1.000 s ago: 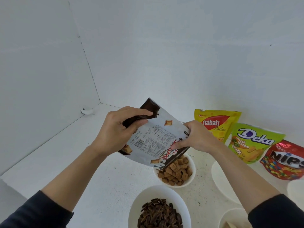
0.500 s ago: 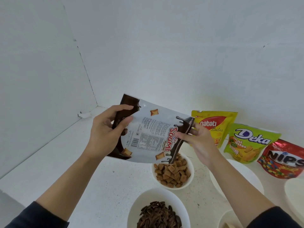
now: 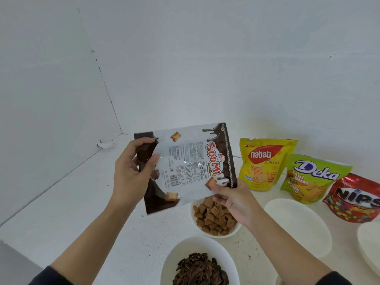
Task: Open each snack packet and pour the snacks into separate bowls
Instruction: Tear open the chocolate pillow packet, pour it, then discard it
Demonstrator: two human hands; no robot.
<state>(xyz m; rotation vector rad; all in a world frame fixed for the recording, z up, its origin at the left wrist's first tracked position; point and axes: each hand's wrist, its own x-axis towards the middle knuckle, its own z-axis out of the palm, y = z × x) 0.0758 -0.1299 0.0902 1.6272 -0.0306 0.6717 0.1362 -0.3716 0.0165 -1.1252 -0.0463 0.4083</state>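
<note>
Soomi packet (image 3: 185, 161): held above the bowl of brown squares (image 3: 192, 212), mid-surface. Your left hand (image 3: 129, 171) grips its dark end; your right hand (image 3: 232, 198) pinches a corner. Likely light, limp, slick; hold by edges.

Glossy plastic Soomi packet (image 3: 186, 161); smooth matt white bowls (image 3: 296, 219), speckled tabletop (image 3: 82, 202).

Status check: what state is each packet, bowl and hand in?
White-and-brown Soomi packet: held aloft sideways.
Left hand: grips its brown end.
Right hand: pinches lower corner.
White bowl of brown squares: filled.
White bowl of dark seeds: filled.
Wide white bowl: empty.
Yellow Nabati pouch: upright, seemingly sealed.
Green Deka pouch: same.
Red Nips pouch: same.
</note>
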